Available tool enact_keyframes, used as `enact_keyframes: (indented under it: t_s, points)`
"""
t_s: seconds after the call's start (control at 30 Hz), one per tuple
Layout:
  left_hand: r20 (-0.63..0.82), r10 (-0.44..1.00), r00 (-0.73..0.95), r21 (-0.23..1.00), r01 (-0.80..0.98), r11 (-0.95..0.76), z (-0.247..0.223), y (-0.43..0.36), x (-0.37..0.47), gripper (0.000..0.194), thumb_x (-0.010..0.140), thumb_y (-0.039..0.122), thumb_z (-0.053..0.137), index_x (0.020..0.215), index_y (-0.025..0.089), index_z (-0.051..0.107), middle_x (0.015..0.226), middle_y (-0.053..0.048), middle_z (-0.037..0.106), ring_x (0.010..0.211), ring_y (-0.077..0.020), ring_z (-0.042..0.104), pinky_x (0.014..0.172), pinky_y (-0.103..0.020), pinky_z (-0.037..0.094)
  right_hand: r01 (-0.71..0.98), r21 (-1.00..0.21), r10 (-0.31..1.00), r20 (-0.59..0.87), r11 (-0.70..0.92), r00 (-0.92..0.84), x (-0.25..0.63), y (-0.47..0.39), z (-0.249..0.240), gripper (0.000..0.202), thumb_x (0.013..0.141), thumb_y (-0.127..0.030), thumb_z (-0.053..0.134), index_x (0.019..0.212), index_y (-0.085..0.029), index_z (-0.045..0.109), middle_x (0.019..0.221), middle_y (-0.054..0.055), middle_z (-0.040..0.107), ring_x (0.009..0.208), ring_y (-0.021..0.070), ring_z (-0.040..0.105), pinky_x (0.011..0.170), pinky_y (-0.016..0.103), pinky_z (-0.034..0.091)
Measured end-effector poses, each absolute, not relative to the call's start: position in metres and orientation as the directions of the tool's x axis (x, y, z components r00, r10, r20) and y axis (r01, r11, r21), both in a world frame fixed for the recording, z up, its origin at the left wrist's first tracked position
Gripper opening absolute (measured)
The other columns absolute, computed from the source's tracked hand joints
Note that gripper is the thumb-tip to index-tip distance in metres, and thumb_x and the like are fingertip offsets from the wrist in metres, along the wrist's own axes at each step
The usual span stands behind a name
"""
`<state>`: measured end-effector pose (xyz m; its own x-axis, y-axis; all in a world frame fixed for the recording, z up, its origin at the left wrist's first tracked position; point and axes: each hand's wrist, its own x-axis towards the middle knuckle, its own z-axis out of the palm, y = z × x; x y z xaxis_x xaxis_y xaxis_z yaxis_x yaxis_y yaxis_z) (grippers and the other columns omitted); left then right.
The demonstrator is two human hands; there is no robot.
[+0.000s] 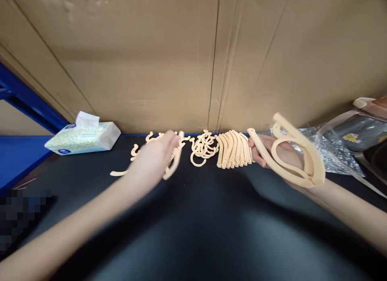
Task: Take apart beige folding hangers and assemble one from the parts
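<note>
My right hand [263, 152] is wrapped round a folded cream plastic hanger [316, 160], whose curved arms and hook lie in front of my wrist. Its fingertips come close to a neat row of curved hanger arms [234, 150]. Over on the left, my left hand [157, 154] is smeared by motion above loose cream hanger pieces [134, 152]. A curved hanger arm [175, 160] shows right beside its fingers; whether they grip it is unclear. Between both hands lies a heap of hanger hooks [205, 146].
At the back left sits a tissue pack [81, 138]. Crinkled clear plastic [338, 152] and a transparent bag [359, 132] are on the right. Cardboard [151, 63] walls off the rear of the black table [193, 220]. A blue metal frame [30, 99] stands left.
</note>
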<state>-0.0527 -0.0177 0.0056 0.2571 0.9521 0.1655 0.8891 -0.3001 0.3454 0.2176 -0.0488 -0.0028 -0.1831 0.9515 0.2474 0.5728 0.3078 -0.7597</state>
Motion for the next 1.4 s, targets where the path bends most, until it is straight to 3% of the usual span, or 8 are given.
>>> enact_keyframes:
  t_s: [0.23, 0.3, 0.4, 0.5, 0.83, 1.07, 1.3, 1.4]
  points:
    - [0.197, 0.977, 0.076, 0.152, 0.983, -0.107, 0.002, 0.024, -0.077, 0.049, 0.085, 0.057, 0.038, 0.106, 0.017, 0.057, 0.091, -0.011, 0.066, 0.089, -0.0306, 0.060, 0.070, -0.035, 0.043, 0.025, -0.998, 0.997, 0.053, 0.055, -0.063, 0.221, -0.047, -0.017, 0.014, 0.086, -0.036, 0.047, 0.089, -0.023, 0.046, 0.080, 0.003, 0.064, 0.061, 0.0151, 0.062, 0.052, 0.028, 0.051]
    - [0.226, 0.957, 0.183, 0.379, 0.888, -0.260, 0.001, 0.012, -0.060, 0.050, 0.088, 0.056, 0.034, 0.104, 0.017, 0.061, 0.107, -0.010, 0.064, 0.104, -0.0283, 0.056, 0.083, -0.037, 0.043, 0.027, -0.993, 0.993, 0.117, 0.117, -0.002, 0.217, -0.050, -0.011, 0.010, 0.085, -0.032, 0.047, 0.089, -0.024, 0.042, 0.092, 0.004, 0.067, 0.077, 0.0172, 0.066, 0.067, 0.032, 0.055]
    - [-0.142, 0.841, 0.521, 0.893, 0.434, -0.117, 0.002, -0.007, -0.033, 0.064, 0.092, 0.056, 0.018, 0.096, 0.016, 0.067, 0.110, -0.009, 0.065, 0.107, -0.0223, 0.057, 0.089, -0.035, 0.045, 0.057, -0.975, 0.973, 0.220, 0.216, 0.073, 0.213, -0.052, -0.002, 0.011, 0.085, -0.030, 0.048, 0.085, -0.025, 0.038, 0.104, 0.004, 0.067, 0.091, 0.0183, 0.066, 0.081, 0.037, 0.054]
    - [-0.194, 0.748, 0.635, 0.980, 0.153, 0.125, 0.001, -0.018, -0.018, 0.033, 0.085, 0.043, 0.054, 0.101, 0.017, 0.066, 0.111, -0.007, 0.065, 0.108, -0.0204, 0.058, 0.094, -0.033, 0.044, 0.160, -0.933, 0.937, 0.338, 0.321, 0.092, 0.216, -0.050, -0.001, 0.019, 0.081, -0.029, 0.055, 0.083, -0.025, 0.037, 0.107, 0.004, 0.066, 0.095, 0.0208, 0.065, 0.081, 0.039, 0.054]
    - [-0.306, 0.741, 0.598, 0.823, -0.225, 0.522, -0.012, -0.030, -0.001, 0.009, 0.076, 0.010, 0.048, 0.074, 0.012, 0.056, 0.083, -0.007, 0.066, 0.065, -0.0093, 0.055, 0.057, -0.020, 0.041, 0.882, -0.190, 0.862, 0.374, 0.432, -0.342, 0.212, -0.050, -0.018, 0.026, 0.089, -0.030, 0.047, 0.114, -0.023, 0.051, 0.085, 0.001, 0.068, 0.067, 0.0158, 0.064, 0.053, 0.026, 0.043]
    - [-0.351, 0.502, 0.791, 0.750, -0.084, 0.656, -0.012, -0.038, 0.001, 0.015, 0.084, 0.027, 0.040, 0.078, 0.016, 0.047, 0.057, 0.005, 0.036, 0.046, -0.0056, 0.030, 0.051, -0.021, 0.027, 0.816, 0.049, 0.752, 0.360, 0.576, -0.552, 0.196, -0.049, -0.029, 0.029, 0.095, -0.022, 0.028, 0.106, -0.015, 0.054, 0.082, 0.008, 0.068, 0.068, 0.0180, 0.062, 0.054, 0.027, 0.039]
    - [-0.244, 0.799, 0.550, 0.903, 0.430, -0.020, -0.017, -0.050, 0.000, 0.024, 0.085, 0.040, 0.045, 0.074, 0.019, 0.040, 0.066, 0.003, 0.040, 0.058, -0.0108, 0.036, 0.054, -0.025, 0.026, 0.769, -0.521, 0.927, 0.146, 0.369, -0.346, 0.208, -0.020, -0.024, 0.030, 0.092, -0.030, 0.030, 0.073, -0.019, 0.051, 0.062, 0.001, 0.059, 0.055, 0.0128, 0.054, 0.053, 0.024, 0.039]
    - [-0.217, 0.809, 0.546, 0.847, 0.517, -0.123, -0.018, -0.056, -0.002, 0.036, 0.090, 0.051, 0.033, 0.076, 0.020, 0.042, 0.068, 0.002, 0.042, 0.063, -0.0131, 0.039, 0.059, -0.027, 0.030, 0.870, -0.475, 0.986, 0.156, 0.133, -0.065, 0.231, 0.013, -0.023, 0.025, 0.086, -0.026, 0.034, 0.068, -0.019, 0.050, 0.067, 0.002, 0.060, 0.062, 0.0139, 0.054, 0.059, 0.025, 0.038]
